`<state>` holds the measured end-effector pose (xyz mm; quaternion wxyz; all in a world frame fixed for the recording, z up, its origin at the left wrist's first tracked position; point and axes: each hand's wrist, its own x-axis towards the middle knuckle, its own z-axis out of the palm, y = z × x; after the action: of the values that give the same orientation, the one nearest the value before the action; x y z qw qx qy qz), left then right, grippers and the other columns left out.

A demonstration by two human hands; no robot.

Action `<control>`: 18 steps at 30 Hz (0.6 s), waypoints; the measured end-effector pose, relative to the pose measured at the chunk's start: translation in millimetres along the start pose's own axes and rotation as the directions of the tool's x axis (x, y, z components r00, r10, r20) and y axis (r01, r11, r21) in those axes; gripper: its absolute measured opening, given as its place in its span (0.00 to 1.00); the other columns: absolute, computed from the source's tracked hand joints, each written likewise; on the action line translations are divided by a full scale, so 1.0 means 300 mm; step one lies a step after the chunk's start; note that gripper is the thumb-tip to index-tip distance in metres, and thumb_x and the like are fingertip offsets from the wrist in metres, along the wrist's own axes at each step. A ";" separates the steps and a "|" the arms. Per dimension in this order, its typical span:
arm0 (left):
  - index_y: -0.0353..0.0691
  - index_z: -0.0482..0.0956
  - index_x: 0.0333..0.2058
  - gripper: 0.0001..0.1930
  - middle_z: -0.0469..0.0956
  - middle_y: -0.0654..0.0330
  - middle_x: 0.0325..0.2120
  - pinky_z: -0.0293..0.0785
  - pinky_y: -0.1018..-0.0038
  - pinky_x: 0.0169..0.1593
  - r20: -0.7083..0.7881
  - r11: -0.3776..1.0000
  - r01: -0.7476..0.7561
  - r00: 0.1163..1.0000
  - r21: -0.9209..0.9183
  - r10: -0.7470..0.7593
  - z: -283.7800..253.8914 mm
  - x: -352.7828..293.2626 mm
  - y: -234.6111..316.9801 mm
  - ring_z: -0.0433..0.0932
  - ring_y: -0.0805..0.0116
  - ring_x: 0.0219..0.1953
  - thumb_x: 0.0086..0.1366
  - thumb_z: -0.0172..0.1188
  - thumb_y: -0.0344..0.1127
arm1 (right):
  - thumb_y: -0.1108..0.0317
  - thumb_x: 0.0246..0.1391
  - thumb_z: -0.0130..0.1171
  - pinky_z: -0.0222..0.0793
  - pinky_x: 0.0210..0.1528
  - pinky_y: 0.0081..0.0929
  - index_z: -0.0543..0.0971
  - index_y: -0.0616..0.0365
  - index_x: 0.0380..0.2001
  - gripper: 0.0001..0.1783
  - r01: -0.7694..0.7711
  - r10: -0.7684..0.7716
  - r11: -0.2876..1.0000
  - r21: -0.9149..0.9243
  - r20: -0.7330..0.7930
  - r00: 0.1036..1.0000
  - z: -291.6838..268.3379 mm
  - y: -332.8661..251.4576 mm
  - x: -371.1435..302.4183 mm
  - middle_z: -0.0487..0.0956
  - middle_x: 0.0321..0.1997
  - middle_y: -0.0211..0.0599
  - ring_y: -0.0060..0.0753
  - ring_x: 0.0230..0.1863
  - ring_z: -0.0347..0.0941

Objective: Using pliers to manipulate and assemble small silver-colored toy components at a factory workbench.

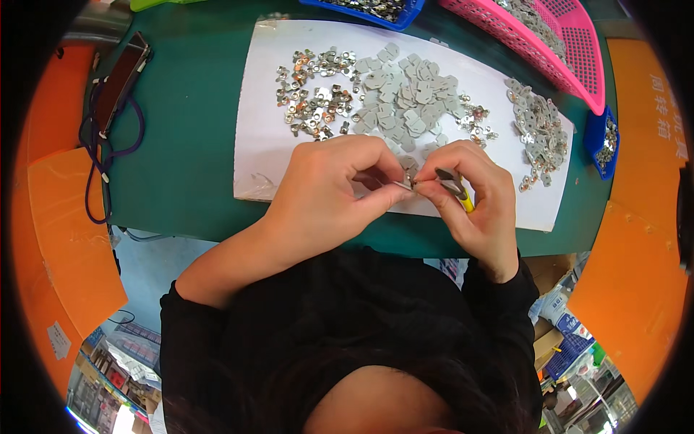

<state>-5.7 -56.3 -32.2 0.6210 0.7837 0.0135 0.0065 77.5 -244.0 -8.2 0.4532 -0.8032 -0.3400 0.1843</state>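
Observation:
My left hand [332, 192] is closed in a pinch on a small grey flat piece [405, 185], mostly covered by the fingers. Its tip meets the fingertips of my right hand [477, 192], which are pressed together on a small metal part too hidden to name. Tucked in my right hand is a yellow-handled tool [468, 202] with a dark metal head, resembling small pliers. Just beyond the hands, a heap of grey flat plates [412, 94] lies on a white board [253, 145]. Small shiny metal clips [318, 101] are spread left of the heap.
More small clips [476, 119] and a pile of plates with metal pieces [536, 130] lie on the board's right. A pink basket [585, 72] and blue trays [598, 141] edge the green table [188, 130]. A phone-like dark object [119, 79] with a cord lies at left.

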 end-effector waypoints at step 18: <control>0.42 0.58 0.68 0.40 0.79 0.61 0.27 0.75 0.83 0.34 0.244 0.839 0.315 0.943 -0.445 -0.224 -0.057 -0.010 0.018 0.78 0.78 0.29 0.57 0.60 0.15 | 0.82 0.42 0.65 0.66 0.39 0.23 0.76 0.62 0.27 0.09 0.065 -0.064 0.998 -0.005 0.041 0.997 0.022 -0.010 0.031 0.77 0.30 0.34 0.30 0.33 0.72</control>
<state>-9.2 -41.1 -23.0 0.7881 0.5935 0.0651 -0.1497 78.9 -232.3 -8.8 0.4495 -0.7892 -0.3754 0.1849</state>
